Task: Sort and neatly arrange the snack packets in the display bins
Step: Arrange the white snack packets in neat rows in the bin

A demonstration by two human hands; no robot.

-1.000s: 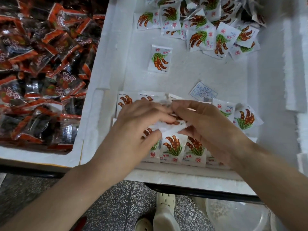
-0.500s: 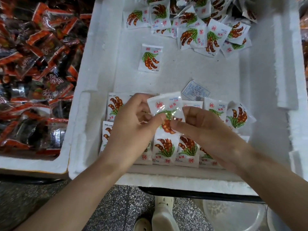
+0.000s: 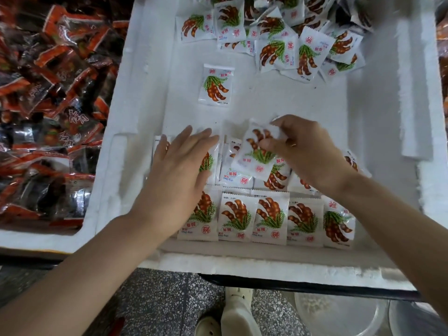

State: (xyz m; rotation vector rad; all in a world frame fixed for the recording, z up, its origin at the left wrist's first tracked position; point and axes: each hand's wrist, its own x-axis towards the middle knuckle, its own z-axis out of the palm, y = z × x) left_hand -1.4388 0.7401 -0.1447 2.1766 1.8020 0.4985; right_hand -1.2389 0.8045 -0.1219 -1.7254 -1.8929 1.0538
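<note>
White tamarind packets fill a white foam bin (image 3: 135, 132). A neat front row of packets (image 3: 269, 217) lines the bin's near wall, with a second row behind it. My right hand (image 3: 303, 151) pinches one packet (image 3: 254, 154) by its top edge, tilted, just above the second row. My left hand (image 3: 177, 170) lies flat with straight fingers on the packets at the left end of the rows. One single packet (image 3: 215, 86) lies alone mid-bin. A loose heap of packets (image 3: 278, 40) sits at the bin's far end.
A second foam bin (image 3: 36, 241) on the left holds several red-and-black packets (image 3: 48, 105). Foam ledges (image 3: 409, 112) line the right wall. Below the bin's near edge are a speckled floor, a white shoe (image 3: 235, 314) and a clear plastic tub (image 3: 339, 316).
Both hands held one packet together before. Now my left hand has let go and flattened onto the left packets, while my right hand carries the packet right and back over the second row.
</note>
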